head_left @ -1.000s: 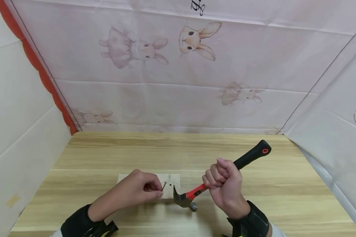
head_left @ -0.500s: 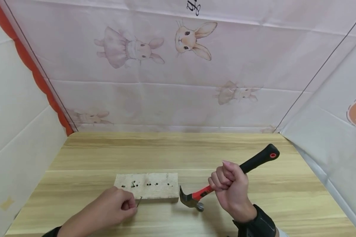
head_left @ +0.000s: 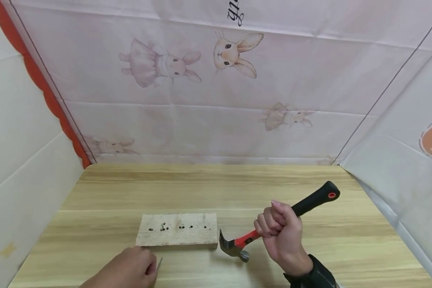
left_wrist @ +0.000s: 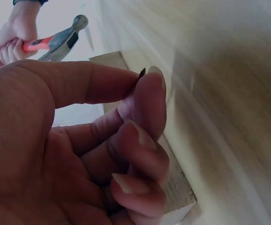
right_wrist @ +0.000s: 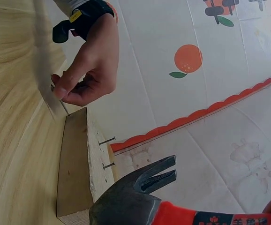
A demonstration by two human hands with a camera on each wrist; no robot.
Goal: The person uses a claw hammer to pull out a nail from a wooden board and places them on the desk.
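Head view: left hand pinches 1 nail between thumb and finger, tips together on it. Nail sits just off the near edge of the wood block, left half, long axis slanting toward it; left hand nearer. Right hand has its grip wrapped firmly round the hammer, claw just beside block's right end. Right wrist: 2 more nails stick out of block's holed face. No containers seen.
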